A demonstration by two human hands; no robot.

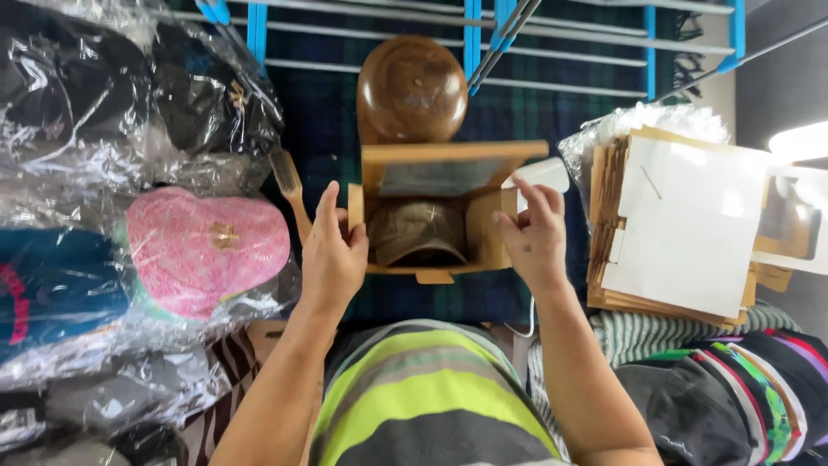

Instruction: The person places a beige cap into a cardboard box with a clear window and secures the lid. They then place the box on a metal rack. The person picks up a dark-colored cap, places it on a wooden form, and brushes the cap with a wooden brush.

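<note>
An open brown cardboard box [483, 237] stands in front of me on a dark plaid cloth, with a brownish cap [418, 231] lying inside it. My left hand [330, 255] rests against the box's left side flap, fingers pointing up. My right hand [533, 235] pinches the right side flap between thumb and fingers. The box's top flap [453, 153] stands open at the far side, over a clear window panel.
A wooden head form [411, 89] stands behind the box, a brush [287, 183] to its left. Bagged caps, one pink [207, 250], lie at left. A stack of flat cardboard boxes [681, 229] sits at right above folded caps [742, 393]. A metal drying rack [561, 52] spans the back.
</note>
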